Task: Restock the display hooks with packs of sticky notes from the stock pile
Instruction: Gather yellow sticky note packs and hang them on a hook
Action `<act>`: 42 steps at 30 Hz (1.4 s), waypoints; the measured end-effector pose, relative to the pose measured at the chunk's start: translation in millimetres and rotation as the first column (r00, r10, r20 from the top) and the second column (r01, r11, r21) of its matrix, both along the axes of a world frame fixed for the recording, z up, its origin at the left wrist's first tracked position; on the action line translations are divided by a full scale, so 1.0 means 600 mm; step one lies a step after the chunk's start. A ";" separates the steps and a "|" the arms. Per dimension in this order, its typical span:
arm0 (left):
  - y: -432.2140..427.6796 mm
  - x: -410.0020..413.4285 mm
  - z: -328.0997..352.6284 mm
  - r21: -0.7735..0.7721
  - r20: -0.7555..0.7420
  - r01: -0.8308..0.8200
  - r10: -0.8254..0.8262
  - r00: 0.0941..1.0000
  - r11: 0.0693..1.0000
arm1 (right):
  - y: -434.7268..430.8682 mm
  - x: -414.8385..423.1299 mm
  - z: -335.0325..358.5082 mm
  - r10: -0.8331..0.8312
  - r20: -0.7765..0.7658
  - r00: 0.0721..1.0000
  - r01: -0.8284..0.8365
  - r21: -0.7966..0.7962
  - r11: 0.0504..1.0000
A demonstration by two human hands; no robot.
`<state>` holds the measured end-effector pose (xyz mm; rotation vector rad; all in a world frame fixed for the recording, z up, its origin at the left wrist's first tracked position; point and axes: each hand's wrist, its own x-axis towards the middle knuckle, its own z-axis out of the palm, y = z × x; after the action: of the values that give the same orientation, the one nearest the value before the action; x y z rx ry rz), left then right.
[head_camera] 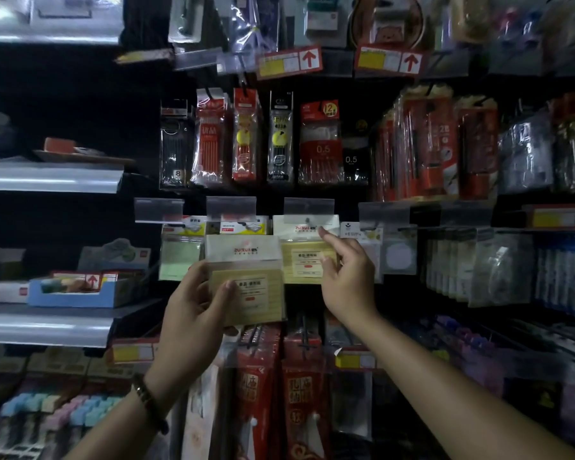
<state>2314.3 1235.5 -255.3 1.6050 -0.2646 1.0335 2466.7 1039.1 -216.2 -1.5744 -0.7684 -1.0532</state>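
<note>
Head view shows the left hand (193, 310) with its grip closed round a pack of sticky notes (246, 283), thumb on the front and fingers behind. It is held just below and left of the hook (307, 220), where a matching hung pack (307, 257) already sits. The right hand (346, 280) rests its thumb on that pack's front and its forefinger by the header's corner. Whether its other fingers pinch the pack from behind cannot be told.

The held pack probably goes on this same hook. To do it well, the right hand should press the hung pack back to bare the hook's tip. The left should then raise its pack level, line the header hole up with the tip and slide it on straight. Forced at an angle, the hole could tear. No stock pile is in sight.
</note>
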 end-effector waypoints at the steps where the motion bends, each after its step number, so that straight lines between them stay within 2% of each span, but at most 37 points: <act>1: 0.001 0.001 0.001 -0.005 -0.005 0.002 -0.002 1.000 1.000 | -0.001 0.002 0.002 -0.003 -0.017 1.000 0.003 -0.012 1.000; 4: 0.004 0.004 0.003 -0.017 -0.008 0.004 -0.004 1.000 1.000 | -0.001 0.008 0.012 -0.049 -0.072 0.996 0.043 -0.082 0.996; 9: -0.007 0.009 0.011 -0.008 -0.013 0.019 -0.020 1.000 1.000 | -0.002 0.024 0.043 -0.189 -0.278 0.942 0.101 -0.300 0.949; 15: -0.020 0.028 0.014 0.011 -0.044 0.004 -0.004 0.999 1.000 | -0.002 -0.001 0.076 -0.461 -0.192 0.866 0.297 -0.544 0.785; 20: -0.029 0.045 0.023 -0.012 -0.068 0.015 -0.016 0.998 1.000 | -0.006 -0.016 0.077 -0.598 -0.082 0.797 0.417 -0.642 0.644; 22: -0.031 0.052 0.026 -0.026 -0.069 0.027 -0.029 0.997 0.999 | -0.011 -0.022 0.067 -0.575 -0.068 0.815 0.433 -0.588 0.683; 23: -0.031 0.055 0.027 -0.034 -0.069 0.033 -0.035 0.997 0.999 | -0.015 -0.023 0.057 -0.506 -0.072 0.860 0.406 -0.506 0.761; 25: -0.033 0.060 0.028 -0.032 -0.067 0.045 -0.047 0.997 0.998 | -0.021 -0.026 0.033 -0.227 -0.072 0.971 0.199 -0.274 0.941; 26: -0.035 0.063 0.027 -0.031 -0.067 0.053 -0.055 0.996 0.998 | -0.024 -0.033 0.020 -0.062 -0.071 0.996 0.050 -0.166 0.985; 28: -0.042 0.068 0.026 -0.031 -0.066 0.073 -0.075 0.995 0.997 | -0.030 -0.051 -0.004 0.150 -0.084 0.985 -0.155 -0.060 0.986; 30: -0.049 0.078 0.027 -0.023 -0.059 0.088 -0.089 0.994 0.996 | -0.031 -0.064 -0.022 0.240 -0.116 0.964 -0.246 -0.039 0.968; 33: -0.061 0.095 0.032 -0.006 -0.025 0.072 -0.072 0.997 0.997 | -0.026 -0.056 -0.031 0.284 -0.116 0.952 -0.283 0.018 0.959; 36: -0.076 0.103 0.040 0.060 0.074 -0.052 0.048 0.996 0.997 | -0.026 -0.042 -0.029 0.276 -0.113 0.954 -0.267 0.090 0.959; 39: -0.087 0.113 0.042 0.038 0.184 -0.156 0.146 0.972 0.987 | -0.028 -0.036 -0.026 0.200 -0.018 0.980 -0.197 0.090 0.976; 42: -0.088 0.128 0.042 0.097 0.196 -0.199 0.177 0.964 0.975 | -0.023 -0.032 -0.024 0.111 0.036 0.993 -0.114 0.092 0.989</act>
<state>2390.8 1182.7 -230.3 1.6623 -0.3072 1.3402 2447.2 1025.0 -230.4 -1.4212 -0.8081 -1.0189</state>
